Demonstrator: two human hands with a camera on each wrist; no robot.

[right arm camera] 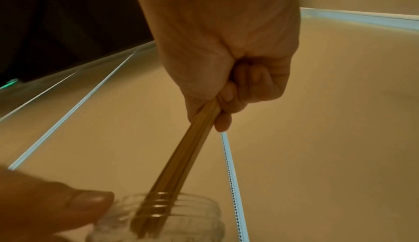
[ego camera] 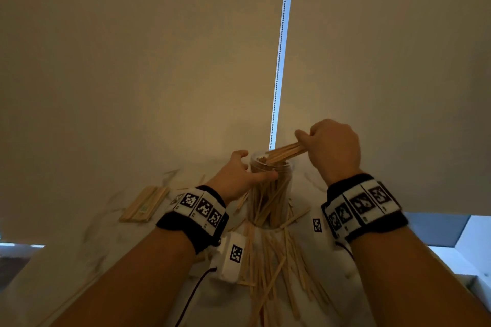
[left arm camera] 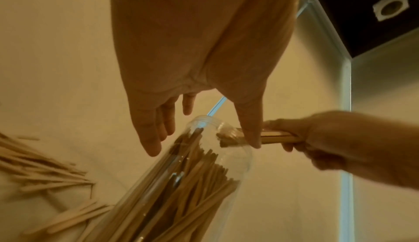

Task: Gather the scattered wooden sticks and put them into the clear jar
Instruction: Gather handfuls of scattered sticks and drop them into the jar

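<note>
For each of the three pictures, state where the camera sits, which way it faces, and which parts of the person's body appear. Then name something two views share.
Head: looks forward and down at the clear jar; both forearms show.
Left wrist: looks along the left hand at the jar mouth.
Right wrist: looks along the right hand, which grips a bundle of sticks.
Shared: all three show the bundle entering the jar.

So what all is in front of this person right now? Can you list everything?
clear jar: one, transparent, standing mid-table, already holding many sticks
bundle of wooden sticks: one, tan, tips in the jar mouth
loose wooden sticks: many, tan, strewn on the table near the jar
stick packet: one, tan, left of the jar
table: one, pale
roller blinds: beige, behind the table
bead chain: one, between the blinds
wristbands: two, black with printed markers
left hand: steadies the jar
right hand: grips the bundle
</note>
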